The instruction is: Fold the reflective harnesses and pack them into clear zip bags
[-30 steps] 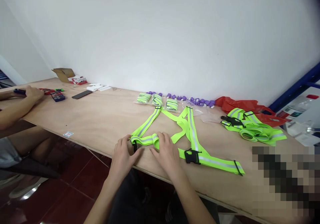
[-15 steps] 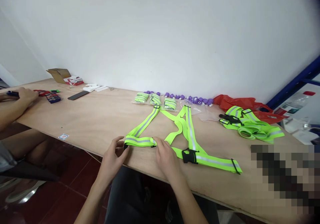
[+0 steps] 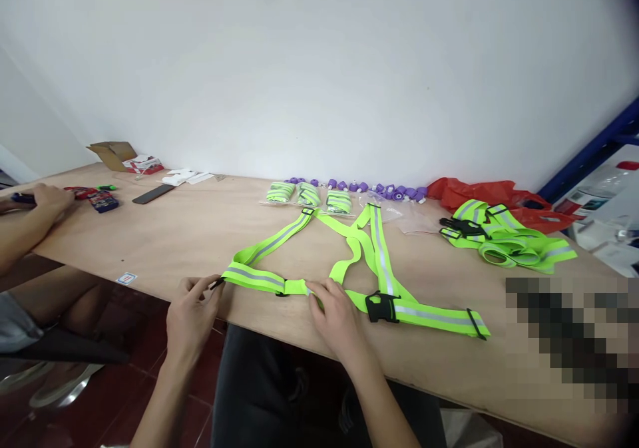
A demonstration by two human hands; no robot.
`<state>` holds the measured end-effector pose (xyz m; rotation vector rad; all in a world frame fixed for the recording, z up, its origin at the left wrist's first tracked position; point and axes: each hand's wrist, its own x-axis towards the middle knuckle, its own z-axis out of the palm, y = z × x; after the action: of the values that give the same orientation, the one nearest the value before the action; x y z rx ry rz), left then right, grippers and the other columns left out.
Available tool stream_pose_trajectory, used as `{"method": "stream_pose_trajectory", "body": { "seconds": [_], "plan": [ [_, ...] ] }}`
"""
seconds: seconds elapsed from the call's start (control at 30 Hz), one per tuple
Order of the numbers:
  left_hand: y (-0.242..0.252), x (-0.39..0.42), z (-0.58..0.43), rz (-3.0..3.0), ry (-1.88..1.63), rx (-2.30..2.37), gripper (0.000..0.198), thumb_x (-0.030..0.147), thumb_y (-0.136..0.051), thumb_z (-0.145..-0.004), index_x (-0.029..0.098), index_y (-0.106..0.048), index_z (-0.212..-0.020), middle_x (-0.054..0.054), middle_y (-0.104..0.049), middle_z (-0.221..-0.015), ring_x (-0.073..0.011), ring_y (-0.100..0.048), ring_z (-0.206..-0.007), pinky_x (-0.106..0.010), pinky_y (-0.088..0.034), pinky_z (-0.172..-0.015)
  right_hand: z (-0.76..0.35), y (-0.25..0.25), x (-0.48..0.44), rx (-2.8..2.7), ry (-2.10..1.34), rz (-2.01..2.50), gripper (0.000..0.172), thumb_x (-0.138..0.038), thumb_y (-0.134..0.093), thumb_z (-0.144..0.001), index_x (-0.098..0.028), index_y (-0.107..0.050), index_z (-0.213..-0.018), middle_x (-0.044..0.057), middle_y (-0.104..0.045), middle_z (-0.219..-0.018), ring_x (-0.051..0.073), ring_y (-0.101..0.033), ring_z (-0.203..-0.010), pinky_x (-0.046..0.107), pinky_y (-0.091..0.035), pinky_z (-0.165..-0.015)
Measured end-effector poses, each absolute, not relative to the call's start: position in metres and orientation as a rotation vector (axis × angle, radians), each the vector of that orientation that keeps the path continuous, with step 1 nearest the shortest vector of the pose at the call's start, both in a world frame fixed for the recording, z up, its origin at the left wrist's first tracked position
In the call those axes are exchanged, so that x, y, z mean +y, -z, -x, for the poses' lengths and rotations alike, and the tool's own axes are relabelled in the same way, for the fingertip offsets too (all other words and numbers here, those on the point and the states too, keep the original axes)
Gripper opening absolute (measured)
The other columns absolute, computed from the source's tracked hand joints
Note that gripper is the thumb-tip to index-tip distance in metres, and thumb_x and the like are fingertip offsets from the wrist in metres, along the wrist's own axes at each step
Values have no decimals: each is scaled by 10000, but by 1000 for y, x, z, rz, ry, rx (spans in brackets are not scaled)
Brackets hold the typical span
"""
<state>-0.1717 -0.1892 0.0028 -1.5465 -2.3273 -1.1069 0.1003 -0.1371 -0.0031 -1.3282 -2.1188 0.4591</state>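
A neon-yellow reflective vest (image 3: pixel 382 251) made of straps with grey stripes lies spread on the wooden table (image 3: pixel 190 248). At its left end my left hand (image 3: pixel 194 311) pinches a black buckle piece (image 3: pixel 217 282), holding the strap drawn out toward the left. My right hand (image 3: pixel 335 313) presses the waist strap with its fingertips, a little right of a black slider (image 3: pixel 281 293). Right of that hand, a black buckle (image 3: pixel 381 307) rests on the strap, whose far end carries another slider (image 3: pixel 476 324).
Behind the vest are several bagged folded vests (image 3: pixel 339 200) and purple rolls (image 3: pixel 398 194). At right lie a second loose vest (image 3: pixel 519 241), a red plastic bag (image 3: pixel 479 195) and a bottle (image 3: pixel 606 188). At far left, another person's hand (image 3: pixel 52 198) is near a dark-red item (image 3: pixel 102 200).
My left hand has moved left, pulling the buckle end and lengthening the waist strap. The black slider shifted left, away from my right hand. My right hand stays on the strap.
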Motion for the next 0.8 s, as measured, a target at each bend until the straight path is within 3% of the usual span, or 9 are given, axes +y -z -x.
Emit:
{"method": "stream_pose_trajectory", "body": {
  "seconds": [0.07, 0.13, 0.23, 0.3, 0.47, 0.6, 0.8],
  "plan": [
    [-3, -189, 172, 1448, 1131, -2371, 373, 497, -536, -878, 256, -763, -1049, 22, -578, -643, -143, -542, -547, -252, -397, -539, -99, 2, -139, -2143, -437, 1345, 301, -208, -540, -929, -239, -691, -1188, 73, -664, -1001, 247, -639, -987, 356, -528, -825],
    [-2, -188, 171, 1380, 1251, -2477, 373, 498, -568, -866, 274, -756, -1097, 39, -600, -597, -144, -574, -543, -247, -420, -551, -98, 2, -140, -2160, -435, 1351, 328, -199, -580, -898, -236, -668, -1212, 75, -651, -1039, 255, -634, -1002, 364, -531, -827],
    [-1, -183, 171, 1343, 1558, -2572, 356, 467, -617, -831, 261, -746, -1092, 12, -745, -808, -173, -690, -681, -262, -512, -668, -101, 2, -140, -2161, -470, 1336, 449, -151, -588, -852, -248, -594, -1291, 69, -634, -1097, 260, -632, -1032, 371, -542, -823],
    [0, -178, 172, 1362, 1793, -2558, 371, 452, -621, -823, 229, -726, -1099, -31, -765, -971, -208, -730, -791, -277, -539, -694, -104, 4, -139, -2116, -516, 1305, 477, -132, -575, -832, -257, -566, -1292, 63, -619, -1128, 249, -630, -1054, 365, -545, -843],
    [0, -170, 172, 1364, 2360, -2427, 521, 480, -694, -793, 185, -639, -1219, -107, -698, -1203, -292, -717, -1024, -206, -509, -543, -112, 12, -137, -1947, -606, 1260, 124, -193, -500, -869, -229, -608, -918, 65, -623, -1045, 214, -652, -942, 324, -536, -781],
    [-3, -167, 170, 1309, 2658, -2385, 595, 475, -758, -762, 200, -614, -1270, -110, -662, -1266, -303, -707, -1061, -194, -526, -572, -115, 11, -136, -1901, -688, 1250, 160, -244, -429, -918, -233, -564, -833, 38, -659, -854, 212, -646, -855, 312, -495, -742],
    [-3, -163, 167, 1233, 2810, -2373, 684, 437, -775, -748, 213, -557, -1357, -123, -617, -1341, -330, -651, -1165, -220, -561, -616, -117, 10, -134, -1767, -860, 1251, 161, -327, -428, -923, -235, -541, -855, 19, -678, -798, 186, -647, -747, 264, -455, -658]
  ]
}}
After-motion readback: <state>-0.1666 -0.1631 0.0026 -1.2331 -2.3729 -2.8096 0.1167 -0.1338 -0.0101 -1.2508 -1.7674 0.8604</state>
